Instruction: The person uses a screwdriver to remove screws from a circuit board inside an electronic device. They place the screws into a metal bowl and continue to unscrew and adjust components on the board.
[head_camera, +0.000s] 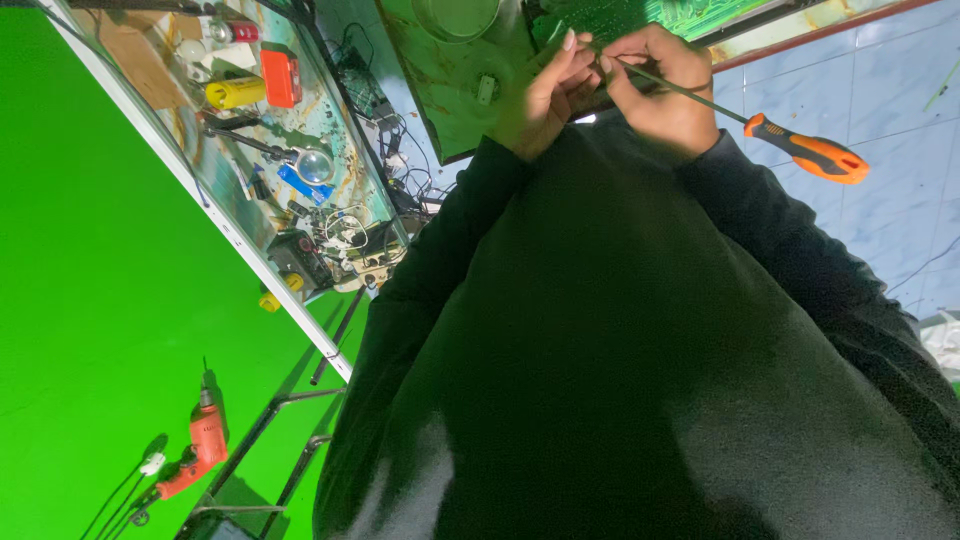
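A person in a dark sweater (640, 330) works with both hands raised close together at the near edge of a green board (450, 90), seen from a head camera tilted steeply so that the room appears rotated. The right hand (665, 85) is closed around the thin metal shaft of a screwdriver (800, 148), fingers curled tight on the rod; the orange and black handle trails out past the wrist, well clear of the fingers, over the pale blue tiled floor (880, 90). The left hand (545, 95) sits just beside the right, its fingers bent narrowly toward the shaft's forward end; whether they actually pinch the tip cannot be told, since the tip is hidden between the two hands. Open floor lies beyond the right wrist. On the left hand's side the room is crowded: a glass-topped workbench (240, 230) runs edge-on, loaded with a yellow can (235, 92), an orange box (282, 78), a magnifying glass (313, 165) and tangled wires (350, 235). Well apart from both hands, an orange power drill (200, 445) lies against a flat green surface (90, 300).
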